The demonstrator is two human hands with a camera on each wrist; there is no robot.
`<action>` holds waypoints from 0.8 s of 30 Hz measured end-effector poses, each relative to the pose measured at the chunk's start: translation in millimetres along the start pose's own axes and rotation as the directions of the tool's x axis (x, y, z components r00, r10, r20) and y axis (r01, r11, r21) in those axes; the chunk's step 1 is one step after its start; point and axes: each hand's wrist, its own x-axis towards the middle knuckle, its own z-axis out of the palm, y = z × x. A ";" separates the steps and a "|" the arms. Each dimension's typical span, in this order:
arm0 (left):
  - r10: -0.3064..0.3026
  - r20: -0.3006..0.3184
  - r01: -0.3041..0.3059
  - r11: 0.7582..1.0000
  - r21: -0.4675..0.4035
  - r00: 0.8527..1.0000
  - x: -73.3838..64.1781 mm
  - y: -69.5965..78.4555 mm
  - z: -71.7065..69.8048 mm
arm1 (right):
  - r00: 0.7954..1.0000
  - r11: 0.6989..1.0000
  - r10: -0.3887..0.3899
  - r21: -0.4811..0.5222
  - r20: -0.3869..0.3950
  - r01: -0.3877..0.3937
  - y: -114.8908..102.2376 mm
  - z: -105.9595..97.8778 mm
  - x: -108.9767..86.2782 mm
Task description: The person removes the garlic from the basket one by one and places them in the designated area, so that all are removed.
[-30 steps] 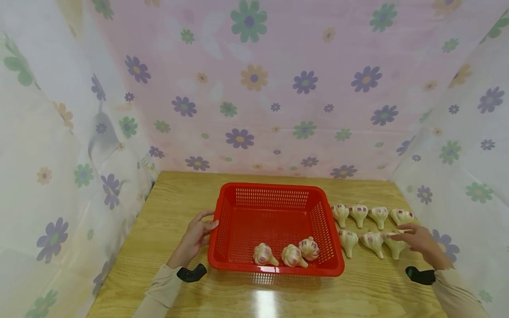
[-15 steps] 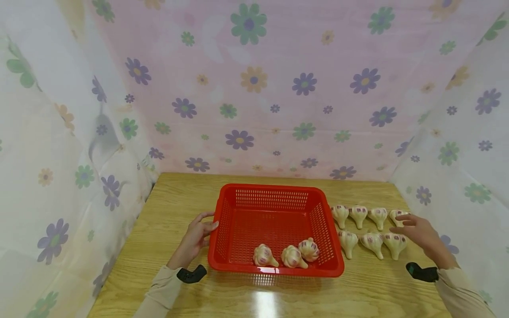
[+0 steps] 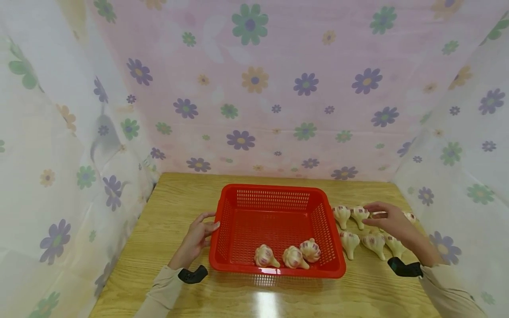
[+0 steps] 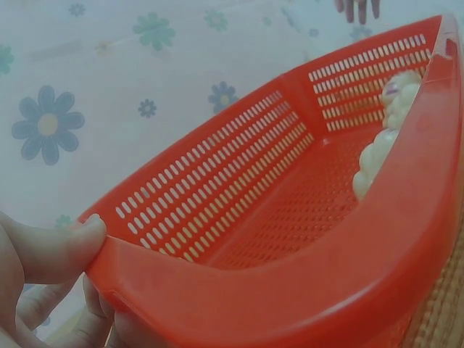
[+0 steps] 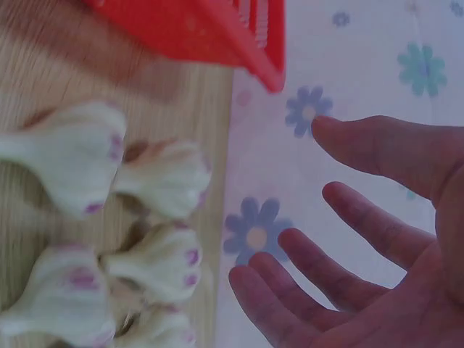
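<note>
My left hand [image 3: 195, 236] grips the left rim of a red plastic basket [image 3: 274, 187], thumb over the edge [image 4: 85, 239] and fingers below it in the left wrist view. Three garlic bulbs lie along the basket's near side, one garlic bulb [image 3: 264, 256] apart from the other two. Right of the basket, more garlic bulbs stand in two rows on the table. My right hand [image 3: 391, 221] hovers over the back row, partly hiding it, near a white garlic bulb [image 3: 359, 215]. In the right wrist view its fingers [image 5: 319, 268] are spread and hold nothing.
The wooden table [image 3: 183, 194] is walled in by flower-printed cloth [image 3: 278, 110] at the back and both sides. Front-row garlic bulbs [image 3: 349, 243] stand close beside the basket's right wall. A black band with a device [image 3: 404, 267] is on each wrist.
My right hand first lifts slightly off the far-right garlic bulbs, then moves left along the back row, fingers empty. The left hand and the basket stay in place.
</note>
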 end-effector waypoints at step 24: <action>0.011 -0.029 -0.011 1.000 -0.016 1.000 2.1 -3.4 2.2 | 0.935 0.968 -0.227 0.169 0.272 0.186 -68.1 70.7 34.5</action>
